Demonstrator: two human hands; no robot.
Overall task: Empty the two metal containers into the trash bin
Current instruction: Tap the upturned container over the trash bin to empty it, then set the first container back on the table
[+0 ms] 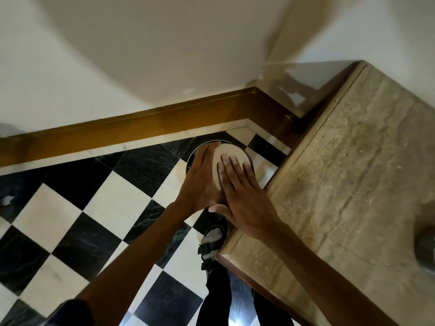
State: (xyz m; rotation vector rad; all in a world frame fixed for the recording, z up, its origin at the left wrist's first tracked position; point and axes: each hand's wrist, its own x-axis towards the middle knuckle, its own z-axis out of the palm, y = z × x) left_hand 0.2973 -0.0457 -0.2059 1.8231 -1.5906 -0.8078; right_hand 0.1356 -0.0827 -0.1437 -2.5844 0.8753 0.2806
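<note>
Nearest the camera, at the bottom edge, I see my dark trouser legs and one sandalled foot [213, 241] standing on the black-and-white checkered floor [70, 222], tight against the near corner of the stone tabletop [353, 184]. That tabletop runs up the whole right side, its wooden-edged rim forming a hard border just right of my arms. Far right on it, cut by the frame, sits a blurred grey round object [427, 250]; I cannot tell what it is.

Both forearms reach forward over the floor. My left hand [200, 180] curves around the left side of a round pale-faced object [231, 158], fingers wrapped on its edge, so it grips that side. My right hand [244, 196] lies flat on top, fingers [233, 170] spread and extended, pressing rather than closing. Whether this disc is a metal container's underside or a lid, I cannot tell. Beneath it shows the dark rim of a round bin [195, 154], standing in the floor corner.

Open floor lies to the left; a small crumpled scrap [7, 200] rests at the far left edge. Beyond, a brown baseboard [141, 128] and pale walls [141, 55] close the corner.
</note>
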